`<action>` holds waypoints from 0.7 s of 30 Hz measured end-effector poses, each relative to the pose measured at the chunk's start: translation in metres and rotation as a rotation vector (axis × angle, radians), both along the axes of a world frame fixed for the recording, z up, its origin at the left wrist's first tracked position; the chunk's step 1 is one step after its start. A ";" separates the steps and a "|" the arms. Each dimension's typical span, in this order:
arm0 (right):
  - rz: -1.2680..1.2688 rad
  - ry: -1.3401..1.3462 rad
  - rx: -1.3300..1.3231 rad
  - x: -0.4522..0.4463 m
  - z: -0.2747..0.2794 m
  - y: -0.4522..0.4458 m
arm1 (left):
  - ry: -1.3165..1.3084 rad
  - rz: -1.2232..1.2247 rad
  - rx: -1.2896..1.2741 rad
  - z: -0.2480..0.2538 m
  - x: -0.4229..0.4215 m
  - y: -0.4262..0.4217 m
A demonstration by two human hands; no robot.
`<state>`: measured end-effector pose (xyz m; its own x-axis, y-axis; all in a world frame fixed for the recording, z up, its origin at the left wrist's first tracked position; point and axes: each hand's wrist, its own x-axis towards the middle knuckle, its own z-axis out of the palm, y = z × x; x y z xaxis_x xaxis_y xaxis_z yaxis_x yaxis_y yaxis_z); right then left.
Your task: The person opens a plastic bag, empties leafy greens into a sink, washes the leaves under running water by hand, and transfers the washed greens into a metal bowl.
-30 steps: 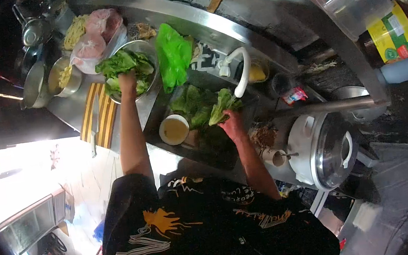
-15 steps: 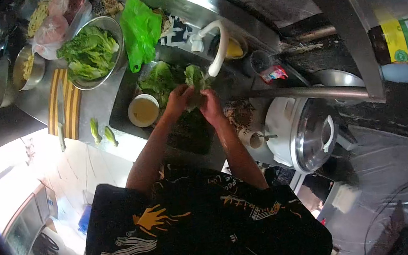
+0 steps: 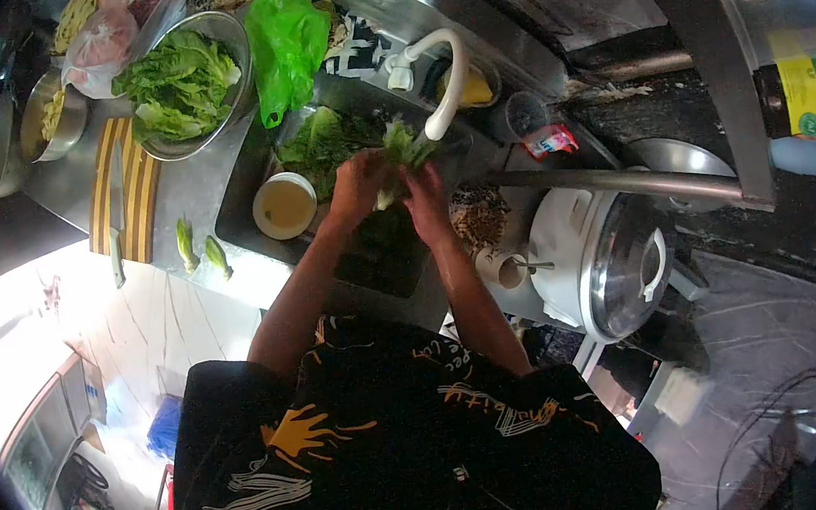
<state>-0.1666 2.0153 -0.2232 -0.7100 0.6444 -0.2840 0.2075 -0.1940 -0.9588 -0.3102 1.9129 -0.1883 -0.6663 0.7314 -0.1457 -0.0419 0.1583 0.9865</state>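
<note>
Under the spout of the white faucet (image 3: 457, 73), both my hands are closed on a green lettuce leaf (image 3: 402, 143). My left hand (image 3: 359, 182) grips it from the left; my right hand (image 3: 426, 198) holds its right side, and the fingertips are partly hidden. The frilly end points away from me, and a pale part shows between the hands. More lettuce (image 3: 313, 147) lies in the dark sink (image 3: 232, 196) beyond my left hand. A white bowl (image 3: 283, 207) of cloudy liquid stands in the sink, left of my left wrist.
Left of the sink are a metal bowl of lettuce (image 3: 182, 84), a striped cutting board (image 3: 143, 207) with a knife (image 3: 117, 253), and two small lettuce pieces (image 3: 186, 245). A green plastic bag (image 3: 288, 42) lies behind. A white lidded cooker (image 3: 569, 257) and a cup (image 3: 502, 268) stand right.
The lettuce leaf has turned in my hands, its frilly end now fanned out near the spout. Both hands stay close together over the sink.
</note>
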 end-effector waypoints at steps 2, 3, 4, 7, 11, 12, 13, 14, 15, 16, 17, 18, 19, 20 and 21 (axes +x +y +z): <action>-0.045 -0.010 0.022 0.000 -0.003 -0.003 | -0.172 0.044 0.096 -0.007 0.006 0.001; -0.051 -0.016 0.023 -0.002 0.001 -0.004 | -0.324 0.070 0.178 -0.006 0.008 0.003; -0.057 -0.022 0.025 -0.003 0.006 -0.005 | -0.475 0.095 0.260 -0.006 0.010 0.004; -0.056 -0.042 -0.101 -0.010 0.029 -0.007 | -0.622 0.001 0.112 0.006 0.005 -0.001; -0.152 -0.050 -0.483 -0.022 0.052 -0.006 | -0.876 0.129 0.392 -0.005 0.015 0.005; -0.137 -0.041 -0.472 -0.022 0.053 -0.006 | -0.859 0.145 0.414 -0.004 0.017 0.007; -0.174 -0.024 -0.486 -0.023 0.054 -0.005 | -0.843 0.161 0.436 -0.003 0.017 0.008; -0.209 -0.007 -0.499 -0.024 0.054 -0.005 | -0.826 0.159 0.401 -0.002 0.016 0.009; -0.243 0.010 -0.514 -0.025 0.054 -0.005 | -0.809 0.158 0.366 -0.001 0.013 0.009; -0.222 -0.035 -0.432 -0.025 0.054 -0.004 | -0.791 0.158 0.330 0.001 0.010 0.009; -0.199 -0.081 -0.350 -0.023 0.054 -0.003 | -0.686 0.083 0.243 0.003 0.008 0.009; -0.176 -0.126 -0.269 -0.022 0.053 -0.002 | -0.579 0.011 0.157 0.003 0.005 0.011; -0.162 -0.123 -0.217 -0.021 0.052 -0.001 | -0.471 -0.060 0.070 0.004 0.002 0.012; -0.148 -0.121 -0.165 -0.021 0.051 0.000 | -0.427 -0.065 0.064 0.003 0.000 0.013; -0.135 -0.120 -0.113 -0.020 0.050 0.001 | -0.383 -0.072 0.058 0.001 0.000 0.015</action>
